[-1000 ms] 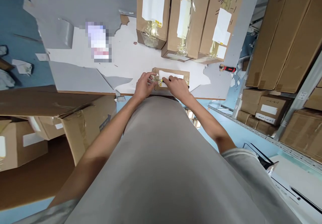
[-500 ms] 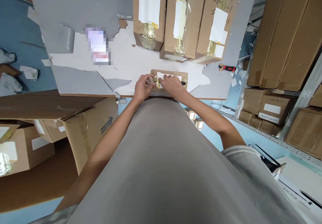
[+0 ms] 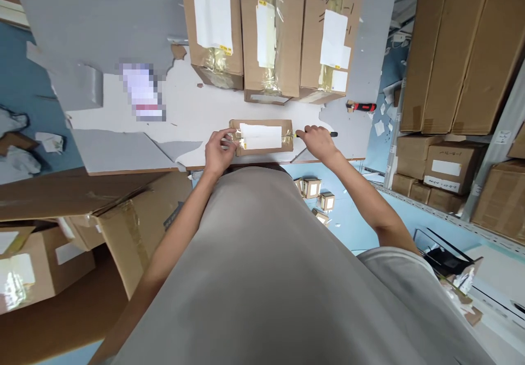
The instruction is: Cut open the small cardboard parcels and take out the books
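Observation:
A small taped cardboard box (image 3: 264, 149) with a white label (image 3: 262, 136) lies on the table in front of my body. My left hand (image 3: 220, 149) grips the box's left end between bent fingers and thumb. Past the right end is my right hand (image 3: 318, 142), wrapped around a box cutter (image 3: 334, 134) with a black and yellow handle. Its thin blade reaches left to the taped right edge of the box. A thin line runs lengthwise across the label. Most of the cutter's handle is hidden by my fingers.
Three larger taped boxes (image 3: 268, 36) stand at the back of the table. A red and black knife (image 3: 361, 106) lies at right. A blurred phone-like object (image 3: 143, 91) is on the left. Below left stands a big open carton (image 3: 123, 233); shelves with boxes (image 3: 447, 173) are at right.
My right hand has slid from the left part of the box to beyond its right end with the cutter, uncovering the label. My left hand stays at the left end. The view has shifted slightly.

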